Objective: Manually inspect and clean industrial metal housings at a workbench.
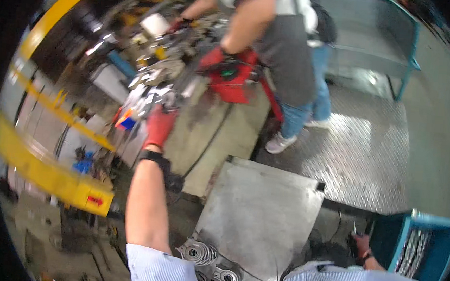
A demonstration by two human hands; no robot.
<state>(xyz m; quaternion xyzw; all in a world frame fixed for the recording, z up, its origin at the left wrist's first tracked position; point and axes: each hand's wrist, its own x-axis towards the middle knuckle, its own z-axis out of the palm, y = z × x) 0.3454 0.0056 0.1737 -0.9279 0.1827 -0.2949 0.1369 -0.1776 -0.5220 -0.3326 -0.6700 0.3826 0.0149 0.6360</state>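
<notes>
My left hand (159,127), in a red glove, stretches forward to a heap of shiny metal parts (148,85). Its fingers close at a grey metal part (171,101) on the near edge of the heap; blur hides the part's exact shape. Low on the right, my right hand (362,245), in a dark red glove, is beside a blue bin (404,242). Its fingers look curled, with a thin pale piece at their tips that I cannot name. Between my arms lies a bare metal plate table (262,206), with several ring-ended metal parts (194,253) stacked at its near left corner.
A co-worker (288,56) in red gloves stands across the bench (199,138), one hand by a red tool or box (231,86). A yellow barrier (50,172) runs along the left. Tread-plate flooring (360,150) and a teal-framed cart (371,28) are at right. Metal parts fill the blue bin.
</notes>
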